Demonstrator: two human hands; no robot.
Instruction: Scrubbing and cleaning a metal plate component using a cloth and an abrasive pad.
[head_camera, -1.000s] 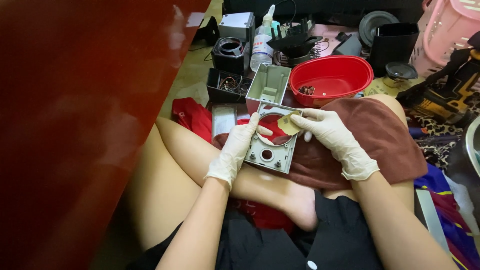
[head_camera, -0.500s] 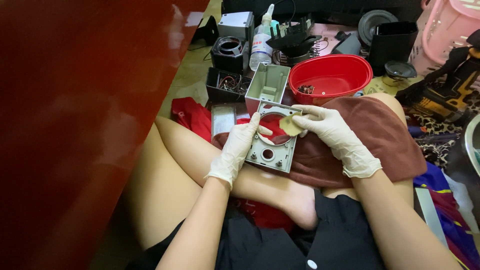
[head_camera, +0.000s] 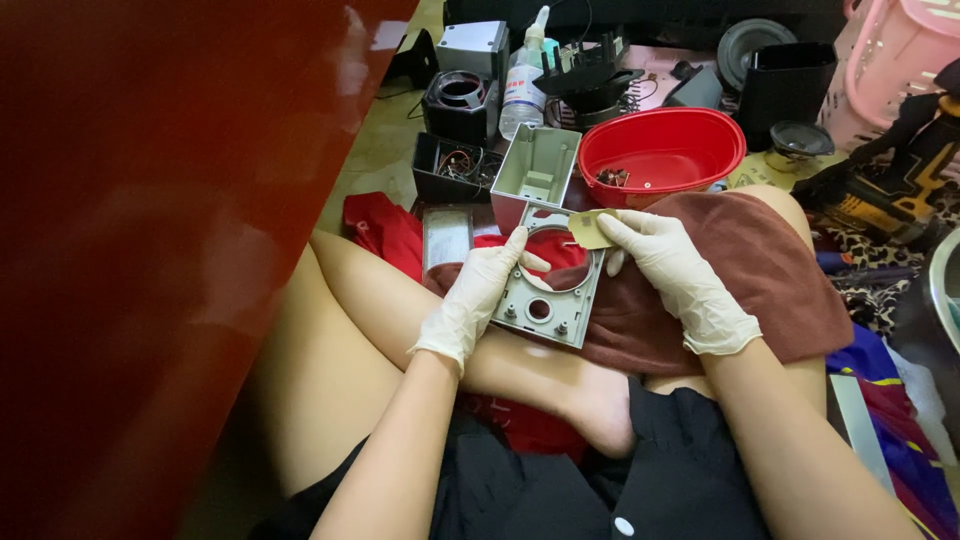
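Left hand (head_camera: 478, 300) grips grey panel (head_camera: 548, 290), right hand (head_camera: 672, 272) pinches cloth scrap (head_camera: 590, 230) beside red bowl (head_camera: 660, 150).

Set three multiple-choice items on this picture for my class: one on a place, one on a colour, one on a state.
1. Where does the grey panel rest?
A. in the basin
B. on the person's lap
C. on a shelf

2. What colour is the oval basin?
A. red
B. blue
C. white

3. What are the hands doing?
A. both empty
B. both in the basin
C. left hand steadies the panel, right hand presses a small tan pad to it

Answers: 1 B, it lies over the brown cloth on the legs; 2 A, its rim and walls are red; 3 C, both gloved hands touch the panel.
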